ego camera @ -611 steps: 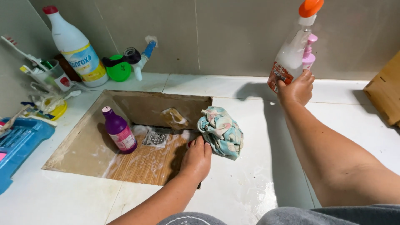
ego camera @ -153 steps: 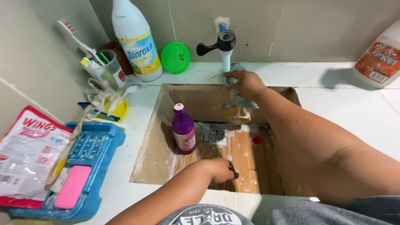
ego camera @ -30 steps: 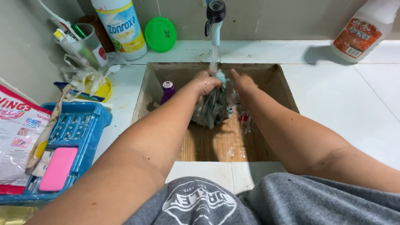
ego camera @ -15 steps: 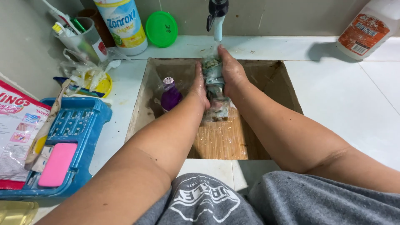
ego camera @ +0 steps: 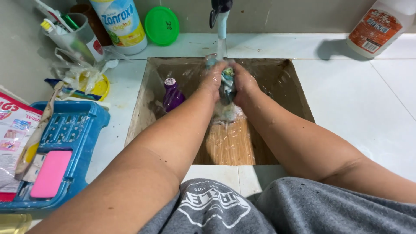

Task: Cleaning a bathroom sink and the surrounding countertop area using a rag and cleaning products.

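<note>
Cloth (ego camera: 227, 82) mostly hidden between both hands | tap (ego camera: 220, 13) top cut off | left hand (ego camera: 214, 77) and right hand (ego camera: 243, 81) squeeze cloth, arms stretched over sink (ego camera: 299, 93)

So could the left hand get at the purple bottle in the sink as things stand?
Probably yes, but not freely. The purple bottle stands in the sink just beside the left hand, with nothing between them. That hand is, however, clasped with the right hand around the wet cloth, so it would have to let go.
</note>
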